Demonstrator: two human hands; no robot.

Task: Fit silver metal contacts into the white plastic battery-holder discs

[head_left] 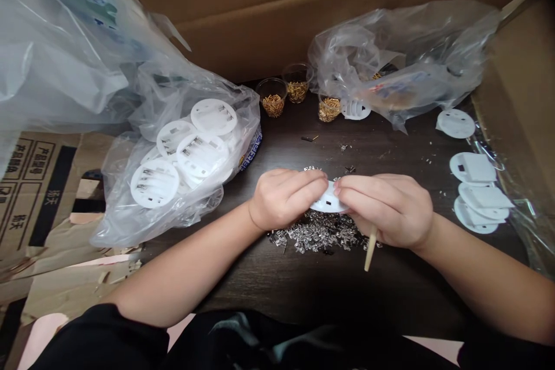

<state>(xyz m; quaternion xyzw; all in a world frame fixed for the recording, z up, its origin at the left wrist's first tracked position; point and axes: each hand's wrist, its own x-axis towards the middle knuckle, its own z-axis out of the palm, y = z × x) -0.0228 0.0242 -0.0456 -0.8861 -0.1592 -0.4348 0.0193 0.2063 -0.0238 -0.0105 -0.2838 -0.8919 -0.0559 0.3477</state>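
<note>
Between both hands is a round white plastic battery holder [328, 201], held above a pile of small metal contact pieces [318, 232]. My left hand [288, 196] is closed on its left edge. On the right edge, my right hand [392, 205] is closed with the fingers over the top. A thin pale wooden stick [370, 248] sticks out below the right palm, so that hand keeps it too. The stick's upper end is hidden by the hand. Fingers cover much of the white disc; a small dark slot shows in it.
Left, a clear plastic bag [195, 208] holds several white discs [155, 184]. Cups of gold-coloured springs [273, 105] stand at the back, beside another plastic bag [416, 69]. More white discs [477, 208] lie stacked at right. Cardboard walls [243, 23] enclose the table.
</note>
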